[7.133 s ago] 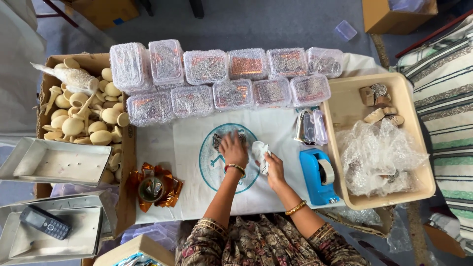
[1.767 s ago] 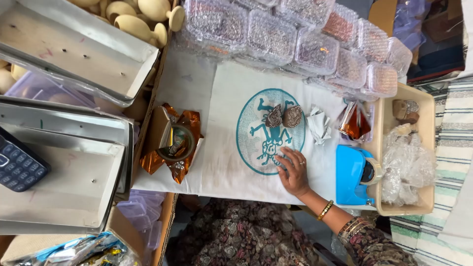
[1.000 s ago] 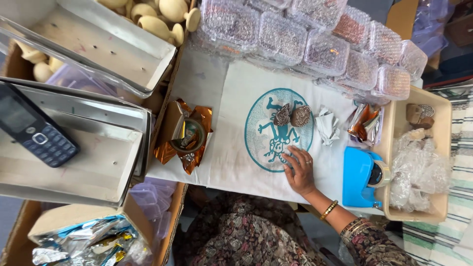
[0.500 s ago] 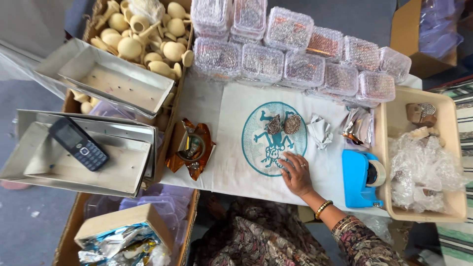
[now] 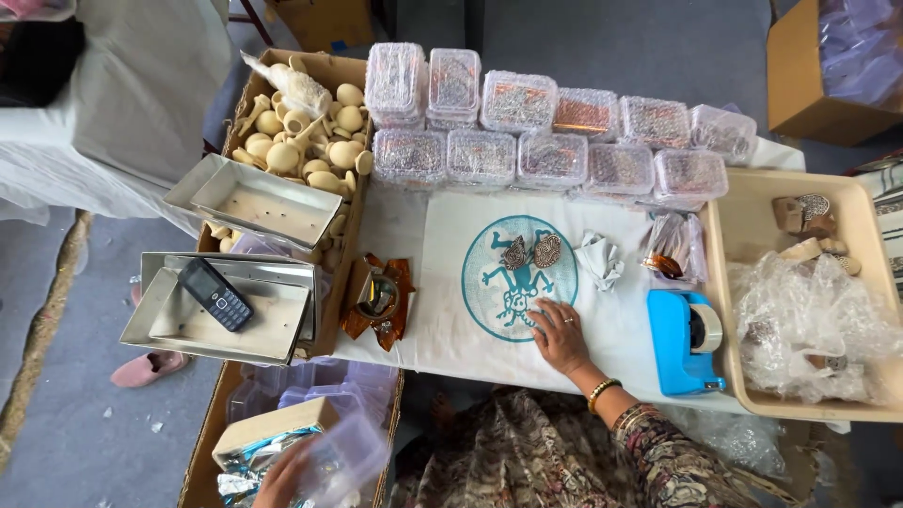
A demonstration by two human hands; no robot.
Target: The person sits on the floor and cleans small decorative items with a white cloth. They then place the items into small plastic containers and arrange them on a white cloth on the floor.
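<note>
The right hand (image 5: 562,337) lies palm down near the white cloth's (image 5: 442,282) front edge, fingers slightly spread, fingertips on its teal round print (image 5: 489,282). The left hand (image 5: 282,475), blurred below the table, grips a clear plastic box (image 5: 343,456).

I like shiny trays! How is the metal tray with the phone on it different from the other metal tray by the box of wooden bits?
The lower metal tray carries a dark phone; the upper metal tray holds nothing but specks. The lower one is stacked on another tray; the upper rests tilted across the cardboard box. Both are shallow, rectangular and silvery.
</note>
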